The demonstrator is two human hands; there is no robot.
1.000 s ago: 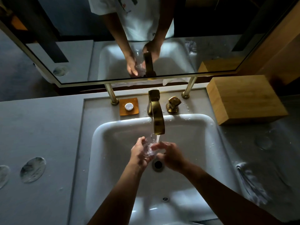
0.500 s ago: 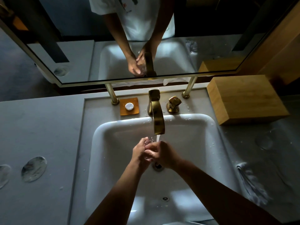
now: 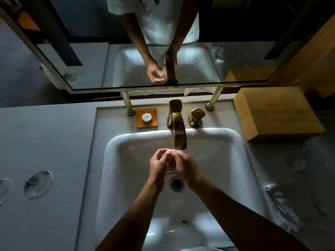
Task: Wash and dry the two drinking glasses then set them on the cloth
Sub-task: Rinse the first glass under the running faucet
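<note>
In the head view, at the centre of the frame, a glass (image 3: pixel 171 164) is held between the two hands just below the tap (image 3: pixel 178 134) and over the drain (image 3: pixel 177 182) of the sink (image 3: pixel 233 142), with its long axis seemingly running toward the drain. The left hand (image 3: pixel 159 166) is curled round one side and the right hand (image 3: pixel 187 167) round the other, both equally near. A cloth (image 3: pixel 280 205) is seen on the table (image 3: pixel 45 142) at the lower right, well apart from the hands; a second glass cannot be made out.
</note>
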